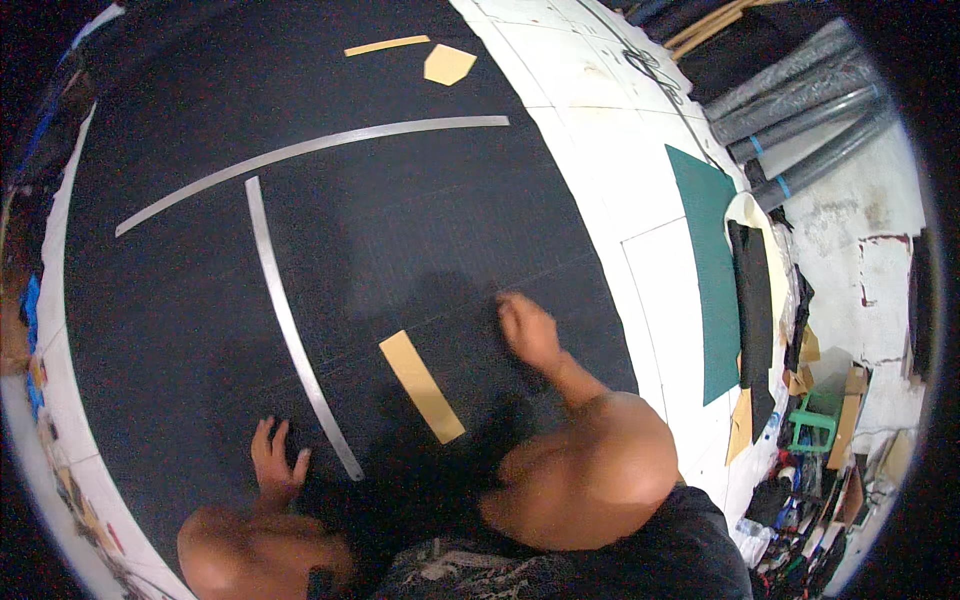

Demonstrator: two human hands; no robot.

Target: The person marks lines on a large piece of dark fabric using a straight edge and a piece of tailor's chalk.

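Note:
A wide sheet of black fabric (450,230) lies spread beneath me, marked with faint light lines. My left hand (276,458) rests on it with fingers apart, holding nothing, just left of the near end of a long metal ruler (290,325). Over the fabric's right part, my right hand (528,330) is closed, thumb and fingers together; whatever it may pinch is too small to make out. Between the hands, nearer the right one, lies a tan rectangular card strip (422,386). A second metal ruler (310,145) lies crosswise farther off.
At the far end of the fabric are a thin tan strip (386,46) and a tan card pentagon (449,65). White floor tiles (640,300) border the right, with a green sheet (708,280), wrapped rolls (810,130), a cable (650,70) and a green stool (814,424).

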